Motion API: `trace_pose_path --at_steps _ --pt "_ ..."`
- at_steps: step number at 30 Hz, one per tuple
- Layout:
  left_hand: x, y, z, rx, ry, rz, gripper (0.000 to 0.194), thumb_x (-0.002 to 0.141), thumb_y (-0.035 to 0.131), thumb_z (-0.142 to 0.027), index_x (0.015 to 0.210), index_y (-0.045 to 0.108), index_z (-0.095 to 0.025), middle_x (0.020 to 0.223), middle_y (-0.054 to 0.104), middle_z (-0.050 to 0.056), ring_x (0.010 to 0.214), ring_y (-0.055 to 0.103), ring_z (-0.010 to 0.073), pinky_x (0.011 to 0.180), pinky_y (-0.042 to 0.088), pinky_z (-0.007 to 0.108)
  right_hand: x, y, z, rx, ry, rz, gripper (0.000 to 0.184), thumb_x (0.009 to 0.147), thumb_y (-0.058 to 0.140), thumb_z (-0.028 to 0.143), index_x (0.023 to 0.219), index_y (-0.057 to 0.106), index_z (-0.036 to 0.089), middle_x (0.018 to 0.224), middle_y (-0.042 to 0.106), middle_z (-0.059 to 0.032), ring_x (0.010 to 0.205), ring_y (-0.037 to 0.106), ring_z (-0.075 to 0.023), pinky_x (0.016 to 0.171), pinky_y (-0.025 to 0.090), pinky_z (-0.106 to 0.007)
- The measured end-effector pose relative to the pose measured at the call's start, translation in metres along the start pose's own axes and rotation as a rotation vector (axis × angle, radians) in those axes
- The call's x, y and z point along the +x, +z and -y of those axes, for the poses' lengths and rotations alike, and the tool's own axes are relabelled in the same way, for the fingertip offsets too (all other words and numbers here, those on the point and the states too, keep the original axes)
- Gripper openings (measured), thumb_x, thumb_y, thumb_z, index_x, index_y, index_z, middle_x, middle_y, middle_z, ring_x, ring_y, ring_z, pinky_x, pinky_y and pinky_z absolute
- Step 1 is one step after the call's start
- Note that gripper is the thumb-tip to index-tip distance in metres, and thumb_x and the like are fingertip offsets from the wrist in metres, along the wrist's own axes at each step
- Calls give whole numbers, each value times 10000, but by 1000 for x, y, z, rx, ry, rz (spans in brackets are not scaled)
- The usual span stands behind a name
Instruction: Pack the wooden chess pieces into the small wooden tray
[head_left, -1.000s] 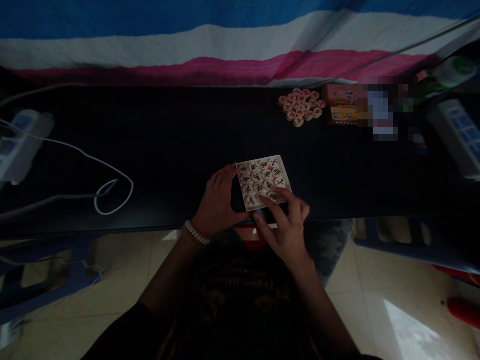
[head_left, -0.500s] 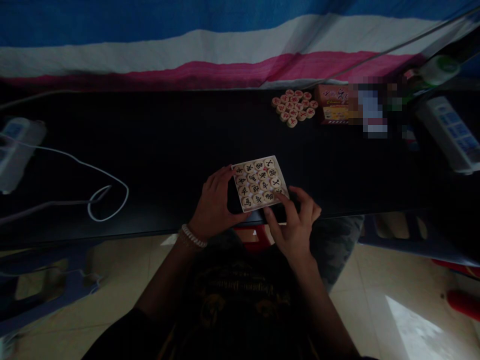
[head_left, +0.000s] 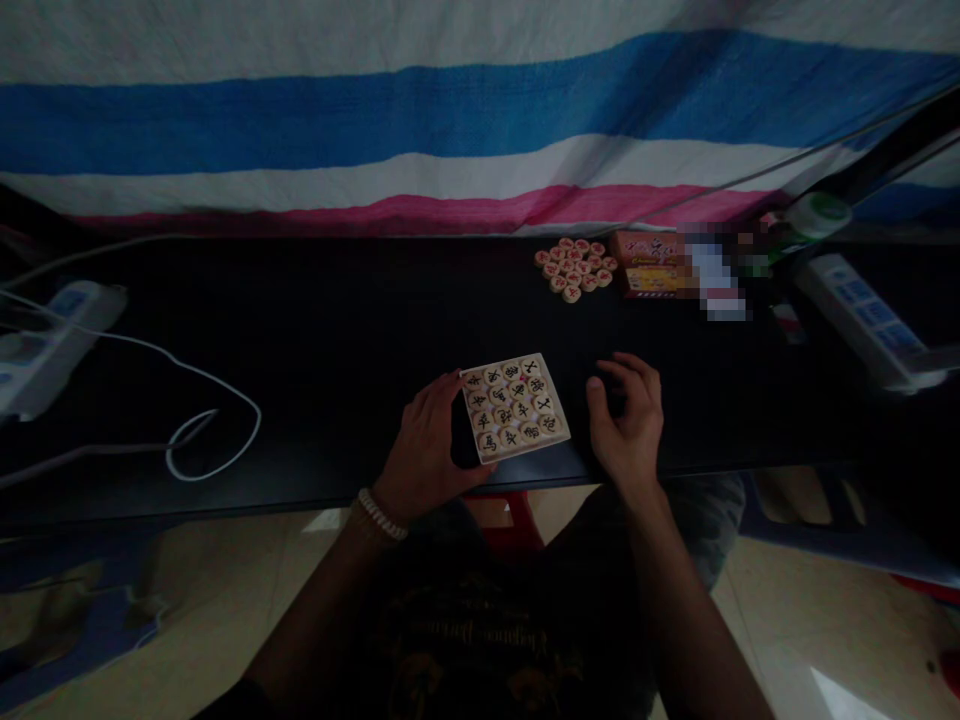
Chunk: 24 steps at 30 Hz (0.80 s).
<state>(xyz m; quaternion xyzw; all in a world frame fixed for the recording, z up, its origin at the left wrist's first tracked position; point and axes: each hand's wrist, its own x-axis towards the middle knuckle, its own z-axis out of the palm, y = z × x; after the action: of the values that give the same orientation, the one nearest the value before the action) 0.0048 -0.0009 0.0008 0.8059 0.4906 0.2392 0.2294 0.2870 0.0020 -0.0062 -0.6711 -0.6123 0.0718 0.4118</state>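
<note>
Black desk (head_left: 337, 330) — square tray (head_left: 534, 442) of cream xiangqi pieces (head_left: 510, 405) clasped by left grip (head_left: 424, 452), right grip (head_left: 626, 418) empty.

Home room; striped cloth (head_left: 420, 125) behind black desk (head_left: 360, 320); power strip (head_left: 855, 320); tiled floor (head_left: 817, 620)

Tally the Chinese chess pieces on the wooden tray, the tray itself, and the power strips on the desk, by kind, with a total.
Xiangqi pieces: 16
Wooden tray: 1
Power strips: 2
Total: 19
</note>
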Motion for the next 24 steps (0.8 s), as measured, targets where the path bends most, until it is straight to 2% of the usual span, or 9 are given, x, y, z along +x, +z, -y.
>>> trace_pose_path --at_steps 2,5,8,13,18,22,24 --pt "0 1 -1 10 -14 -5 1223 673 950 -381 1625 194 -249 1621 439 218 1479 450 452 1188 404 687 31 10 -19 28 5 30 300 973 621 332 1233 697 203 1390 593 -170 1229 625 -316 919 582 -501" --pt "1 1 -2 31 -24 -12 1237 669 946 -381 1632 181 -257 1607 457 214 1461 471 450 1163 432 674 70 31 -35 12 -82 89 354 926 653 290 1258 694 172 1384 602 -181 1265 609 -322 1046 548 -543" --pt "3 1 -2 65 -48 0 1248 662 948 -404 1633 176 -257 1587 481 212 1424 503 453 1136 449 675 96 52 -36 -21 -157 113 350 923 644 258 1249 694 143 1359 608 -191 1292 586 -327 1117 505 -546" --pt "13 -5 3 76 -44 51 1254 660 955 -444 1625 179 -242 1581 482 210 1434 493 442 1147 443 655 120 74 -29 -103 -134 100 198 950 611 247 1086 703 136 1209 655 -195 1170 611 -324 1048 513 -524" --pt "29 -11 13 69 -22 102 1244 621 980 -471 1591 246 -215 1562 500 210 1432 491 436 1169 430 643 121 73 -25 -51 -62 49 115 943 620 249 928 685 156 1002 680 -148 913 645 -260 885 550 -441" --pt "42 -12 20 71 8 112 1308 567 1002 -532 1589 258 -196 1553 501 232 1419 498 451 1162 432 659 92 51 -4 109 -66 37 131 929 686 312 954 691 183 928 679 -76 732 618 -188 720 552 -365" --pt "48 -13 24 70 16 127 1340 546 1003 -575 1589 259 -183 1555 492 247 1414 501 460 1156 434 667 71 41 13 214 -143 140 118 945 694 319 980 700 207 961 693 -63 745 631 -178 700 558 -344"
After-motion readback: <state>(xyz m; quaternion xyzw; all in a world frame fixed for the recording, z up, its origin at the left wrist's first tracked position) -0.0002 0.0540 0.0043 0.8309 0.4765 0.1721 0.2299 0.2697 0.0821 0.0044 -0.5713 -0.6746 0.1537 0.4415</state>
